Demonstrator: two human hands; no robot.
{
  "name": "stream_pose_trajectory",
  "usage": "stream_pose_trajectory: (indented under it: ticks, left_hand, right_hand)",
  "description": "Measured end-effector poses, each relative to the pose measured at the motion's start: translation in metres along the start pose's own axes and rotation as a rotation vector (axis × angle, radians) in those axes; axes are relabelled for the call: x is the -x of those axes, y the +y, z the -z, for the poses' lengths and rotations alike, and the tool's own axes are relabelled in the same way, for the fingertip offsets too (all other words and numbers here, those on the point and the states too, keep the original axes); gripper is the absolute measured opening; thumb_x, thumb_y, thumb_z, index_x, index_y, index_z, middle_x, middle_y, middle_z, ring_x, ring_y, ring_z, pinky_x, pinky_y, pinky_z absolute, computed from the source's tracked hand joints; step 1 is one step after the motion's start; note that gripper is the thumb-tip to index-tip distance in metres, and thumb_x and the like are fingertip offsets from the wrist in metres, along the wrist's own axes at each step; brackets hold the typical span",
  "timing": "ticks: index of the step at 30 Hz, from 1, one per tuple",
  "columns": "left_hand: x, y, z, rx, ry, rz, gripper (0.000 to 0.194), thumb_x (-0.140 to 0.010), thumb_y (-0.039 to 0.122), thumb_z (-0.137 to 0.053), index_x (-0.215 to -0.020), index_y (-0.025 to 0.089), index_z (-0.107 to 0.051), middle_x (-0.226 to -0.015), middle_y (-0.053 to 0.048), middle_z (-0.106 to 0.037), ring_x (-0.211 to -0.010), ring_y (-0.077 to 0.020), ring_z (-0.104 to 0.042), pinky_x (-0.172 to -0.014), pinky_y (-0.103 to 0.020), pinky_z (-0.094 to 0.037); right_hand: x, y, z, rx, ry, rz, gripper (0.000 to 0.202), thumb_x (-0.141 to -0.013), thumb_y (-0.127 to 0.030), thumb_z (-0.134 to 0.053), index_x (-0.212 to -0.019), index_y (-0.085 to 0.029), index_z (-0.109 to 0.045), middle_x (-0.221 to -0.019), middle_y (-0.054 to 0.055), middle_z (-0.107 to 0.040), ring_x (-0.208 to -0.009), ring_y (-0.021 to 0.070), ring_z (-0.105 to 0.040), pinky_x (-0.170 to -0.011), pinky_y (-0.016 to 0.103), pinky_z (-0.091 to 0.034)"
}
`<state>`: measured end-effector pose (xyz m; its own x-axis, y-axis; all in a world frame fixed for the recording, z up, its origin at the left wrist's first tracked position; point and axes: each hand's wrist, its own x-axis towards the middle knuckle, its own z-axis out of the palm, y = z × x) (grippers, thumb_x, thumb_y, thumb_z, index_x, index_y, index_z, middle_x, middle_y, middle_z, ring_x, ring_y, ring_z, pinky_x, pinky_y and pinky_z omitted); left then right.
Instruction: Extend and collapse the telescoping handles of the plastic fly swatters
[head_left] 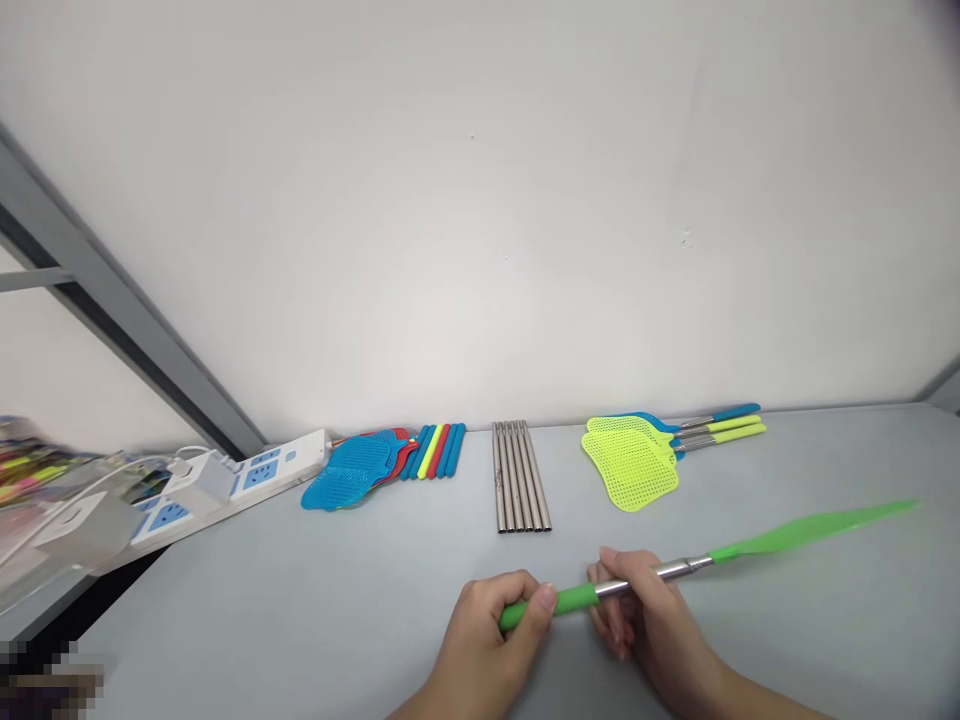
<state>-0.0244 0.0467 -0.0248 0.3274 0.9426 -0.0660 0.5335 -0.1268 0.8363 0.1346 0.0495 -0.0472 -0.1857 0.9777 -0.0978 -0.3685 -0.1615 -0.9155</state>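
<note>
A green fly swatter [799, 535] is held above the grey table, its head out to the right and seen almost edge-on. My left hand [495, 635] is closed round its green grip, the thumb pressed on top. Farther along, my right hand [649, 625] pinches the metal rod, with the other fingers curled beneath. Beyond my hands lies a row of metal tubes [519, 480]. Right of them rests a fanned stack of yellow and blue fly swatters [634, 465] with metal rods and coloured grips.
At the back left lie blue and red swatter heads [352, 470] beside a row of coloured grips [435, 452]. A white power strip [262, 470] with plugged-in chargers runs along the left edge. The white wall [480, 220] rises behind the grey table [337, 610].
</note>
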Motion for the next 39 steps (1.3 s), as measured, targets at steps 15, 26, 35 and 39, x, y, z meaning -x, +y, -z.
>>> stream_pose_trajectory:
  ticks: [15,26,35,39]
  left_hand:
    - [0.002,-0.001,0.002,0.031,-0.031,0.003,0.041,-0.081,0.047,-0.034,-0.058,0.015,-0.044,-0.052,0.003,-0.032,-0.051,-0.0085,-0.027,-0.048,-0.021,-0.022]
    - [0.004,0.000,0.004,0.038,-0.081,-0.042,0.037,-0.083,0.044,-0.034,-0.064,0.015,-0.047,-0.057,0.002,-0.039,-0.054,-0.0090,-0.034,-0.050,-0.020,-0.026]
    - [0.007,0.002,0.003,-0.005,-0.015,-0.071,0.036,-0.083,0.041,-0.035,-0.063,0.015,-0.049,-0.055,0.002,-0.041,-0.052,-0.0083,-0.034,-0.048,-0.019,-0.026]
    - [0.012,0.000,0.002,-0.002,-0.009,-0.054,0.037,-0.083,0.042,-0.036,-0.062,0.015,-0.049,-0.052,0.003,-0.036,-0.050,-0.0077,-0.029,-0.046,-0.020,-0.024]
  right_hand:
    - [0.001,-0.006,0.007,-0.011,-0.162,-0.053,0.050,-0.080,-0.035,-0.040,-0.035,-0.015,-0.046,-0.033,-0.001,-0.036,-0.035,0.0102,-0.037,-0.041,0.025,-0.025]
    - [-0.003,-0.009,0.015,0.090,-0.271,-0.163,0.055,-0.081,-0.042,-0.034,-0.039,-0.013,-0.052,-0.034,0.003,-0.045,-0.035,0.0108,-0.043,-0.041,0.023,-0.032]
    - [0.000,-0.007,0.018,0.145,-0.312,-0.177,0.059,-0.083,-0.043,-0.030,-0.041,-0.011,-0.055,-0.035,0.004,-0.047,-0.034,0.0106,-0.043,-0.039,0.022,-0.033]
    - [0.002,-0.008,0.018,0.229,-0.376,-0.120,0.058,-0.085,-0.041,-0.027,-0.045,-0.011,-0.055,-0.038,0.004,-0.048,-0.039,0.0113,-0.045,-0.045,0.024,-0.036]
